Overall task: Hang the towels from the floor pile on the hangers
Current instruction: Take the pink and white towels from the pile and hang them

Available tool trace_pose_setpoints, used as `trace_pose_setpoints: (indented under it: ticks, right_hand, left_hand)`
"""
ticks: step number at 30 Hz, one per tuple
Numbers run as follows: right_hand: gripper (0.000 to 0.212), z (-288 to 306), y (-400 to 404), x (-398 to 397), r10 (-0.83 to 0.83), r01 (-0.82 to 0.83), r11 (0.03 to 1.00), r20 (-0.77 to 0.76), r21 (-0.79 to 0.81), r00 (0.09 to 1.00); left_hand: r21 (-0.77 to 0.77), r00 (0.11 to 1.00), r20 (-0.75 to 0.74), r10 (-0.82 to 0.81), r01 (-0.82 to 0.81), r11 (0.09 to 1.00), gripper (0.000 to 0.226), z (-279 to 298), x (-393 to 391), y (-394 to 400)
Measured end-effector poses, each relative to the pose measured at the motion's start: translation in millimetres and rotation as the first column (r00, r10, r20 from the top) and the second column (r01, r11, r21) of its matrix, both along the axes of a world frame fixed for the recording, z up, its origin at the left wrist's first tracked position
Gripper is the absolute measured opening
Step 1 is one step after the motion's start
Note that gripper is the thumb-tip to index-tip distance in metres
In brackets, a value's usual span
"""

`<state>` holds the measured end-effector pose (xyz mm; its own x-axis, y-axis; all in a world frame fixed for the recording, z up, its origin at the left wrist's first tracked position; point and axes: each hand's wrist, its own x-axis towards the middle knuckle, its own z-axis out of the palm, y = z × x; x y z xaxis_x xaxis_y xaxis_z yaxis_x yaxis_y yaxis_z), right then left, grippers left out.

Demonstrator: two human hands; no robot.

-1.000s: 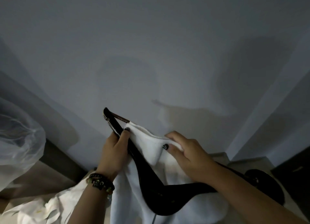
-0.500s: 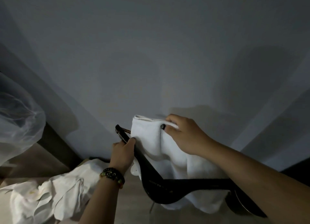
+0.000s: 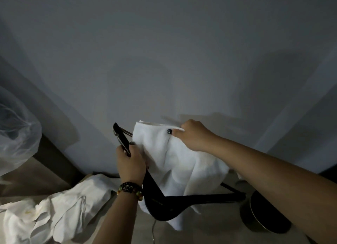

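The left hand [image 3: 130, 163] wraps its grip round the black plastic hanger [image 3: 164, 201]. The right hand [image 3: 193, 136] pinches the soft white towel [image 3: 178, 161] draped over it. More white towels [image 3: 54, 207] lie on the floor at 8 o'clock.

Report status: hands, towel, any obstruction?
Left hand grips black hanger. Right hand pinches white towel draped over its bar. More towels on floor. Nothing in the way.

No legible txt, labels or nos.; faint mark on black hanger [image 3: 182, 201] too blurred.
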<state>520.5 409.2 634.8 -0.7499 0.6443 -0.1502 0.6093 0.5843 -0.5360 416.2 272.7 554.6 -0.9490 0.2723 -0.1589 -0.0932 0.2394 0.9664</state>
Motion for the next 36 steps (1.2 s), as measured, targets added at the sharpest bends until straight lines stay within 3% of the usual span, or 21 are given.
trace_pose_setpoints:
  ticks: [6, 12, 15, 19, 24, 29, 32, 36]
  right_hand:
    - [0.046, -1.6, -3.0, -7.5, 0.014, -0.006, 0.999, -0.205, 0.037, 0.979]
    - [0.044, -15.2, 16.7, -14.4, -0.122, 0.125, 0.992, -0.146, 0.012, 0.982]
    - [0.044, -15.1, 5.0, -16.5, -0.108, 0.118, 0.992, -0.198, 0.041, 0.974]
    - [0.049, 25.7, -6.5, -21.5, -0.010, 0.075, 0.982, -0.352, 0.173, 0.936]
    - [0.052, 87.6, 12.6, -16.9, 0.049, 0.085, 0.951, -0.413, 0.298, 0.910]
    - [0.049, 121.4, 50.6, 17.9, -0.084, 0.237, 0.941, -0.511, 0.241, 0.855]
    - [0.046, 107.7, 79.7, 48.2, -0.242, 0.366, 0.909, -0.461, 0.199, 0.854]
    - [0.046, 41.0, 98.5, 84.7, -0.419, 0.473, 0.850, -0.248, 0.232, 0.874]
  left_hand:
    - [-0.015, 0.998, -0.053, -0.025, 0.024, 1.000, 0.015, -3.4, -12.9, 0.5]
    - [0.032, 0.994, -0.096, -0.050, 0.053, 0.998, 0.017, 6.2, 2.0, -4.6]
    - [-0.041, 0.998, -0.057, -0.021, 0.019, 0.999, 0.019, -7.4, -11.8, -3.8]
    - [-0.182, 0.996, 0.005, -0.087, 0.087, 0.980, 0.025, -29.8, -29.5, -4.2]
    - [-0.189, 0.984, 0.034, -0.176, 0.179, 0.965, 0.025, -33.0, -30.7, 0.8]
    - [-0.252, 0.953, 0.086, -0.291, 0.303, 0.919, 0.026, -10.0, -54.0, 8.5]
    - [-0.276, 0.933, 0.015, -0.360, 0.350, 0.895, 0.024, 13.3, -65.8, 15.7]
    - [-0.396, 0.848, -0.198, -0.492, 0.390, 0.832, 0.021, 55.7, -73.7, 35.6]
